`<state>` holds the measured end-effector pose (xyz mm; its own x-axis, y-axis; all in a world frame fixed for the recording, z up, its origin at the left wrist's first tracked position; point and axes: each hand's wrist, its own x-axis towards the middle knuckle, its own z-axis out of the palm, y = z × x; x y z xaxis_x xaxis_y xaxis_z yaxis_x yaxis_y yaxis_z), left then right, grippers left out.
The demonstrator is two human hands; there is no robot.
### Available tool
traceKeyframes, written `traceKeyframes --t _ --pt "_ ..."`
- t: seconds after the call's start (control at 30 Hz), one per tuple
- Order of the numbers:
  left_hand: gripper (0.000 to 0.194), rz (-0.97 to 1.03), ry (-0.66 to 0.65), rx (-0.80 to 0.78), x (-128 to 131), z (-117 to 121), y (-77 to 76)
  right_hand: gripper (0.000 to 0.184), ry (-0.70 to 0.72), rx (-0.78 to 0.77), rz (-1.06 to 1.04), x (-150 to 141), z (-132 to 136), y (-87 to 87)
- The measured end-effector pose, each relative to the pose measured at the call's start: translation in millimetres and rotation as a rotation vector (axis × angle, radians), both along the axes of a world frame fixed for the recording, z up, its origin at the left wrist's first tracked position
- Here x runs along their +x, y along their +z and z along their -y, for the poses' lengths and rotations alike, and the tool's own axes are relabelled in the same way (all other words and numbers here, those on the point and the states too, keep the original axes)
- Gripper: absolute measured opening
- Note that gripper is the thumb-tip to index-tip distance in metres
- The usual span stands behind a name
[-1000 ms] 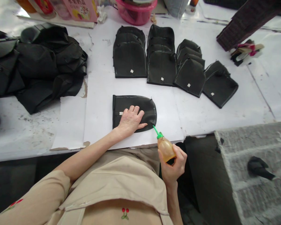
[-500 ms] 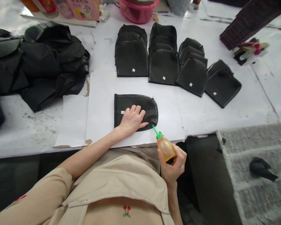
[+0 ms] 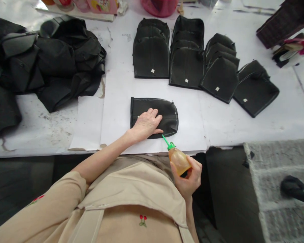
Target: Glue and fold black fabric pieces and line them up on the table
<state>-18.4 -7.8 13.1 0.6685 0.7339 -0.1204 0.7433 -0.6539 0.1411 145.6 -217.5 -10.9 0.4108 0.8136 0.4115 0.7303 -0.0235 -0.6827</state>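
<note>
From my end: left hand (image 3: 145, 123) lies palm-down, fingers loose, grasping nothing, on top of the black round-ended panel (image 3: 169, 116); just beside its thumb, at the panel's near edge, is the green nozzle (image 3: 166, 140) of the amber squeeze bottle (image 3: 178, 160), gripped by the right hand (image 3: 188, 178). Step in hand, I'd judge: running the nozzle along that edge; next move calls for a steady tip, light squeeze, panel pinned flat. Unclear, left to right: black heap (image 3: 54, 55) left of the left hand, cut off by frame; white tag (image 3: 138, 116), mostly under the left hand; whether the tip touches; right fingers behind the bottle; grey ribbed cloth (image 3: 262, 189) right of the right hand, cut off.
</note>
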Motion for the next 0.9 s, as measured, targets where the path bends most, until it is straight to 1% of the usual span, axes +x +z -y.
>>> traceKeyframes --t 0.23,0.43,0.6,0.67,0.73,0.83,0.9 --pt "0.052 0.026 0.006 0.011 1.1 1.0 -4.0 0.059 0.059 -0.012 -0.042 -8.4 0.9 -0.9" --pt "0.052 0.045 0.02 0.005 0.2 0.9 -5.1 0.06 0.097 -0.054 -0.054 -14.9 2.6 -3.5" --pt "0.053 0.091 0.04 -0.012 -0.8 0.0 -6.8 0.06 0.122 -0.04 -0.101 -19.7 0.9 -3.2" --pt "0.049 0.155 0.04 -0.05 -5.2 -1.6 -6.1 0.06 0.131 -0.032 -0.117 -21.3 -0.2 -2.8" --pt "0.04 0.285 0.06 -0.12 -13.9 -3.5 -3.5 0.06 0.133 -0.034 -0.122 -22.8 -1.2 -2.2" --pt "0.026 0.484 0.151 -0.207 -33.9 -4.8 2.9 0.061 0.139 -0.033 -0.127 -24.7 -2.9 -1.6" --pt "0.02 0.519 0.232 -0.203 -49.2 -3.6 6.3 0.062 0.149 -0.034 -0.134 -25.9 -4.1 -1.9"
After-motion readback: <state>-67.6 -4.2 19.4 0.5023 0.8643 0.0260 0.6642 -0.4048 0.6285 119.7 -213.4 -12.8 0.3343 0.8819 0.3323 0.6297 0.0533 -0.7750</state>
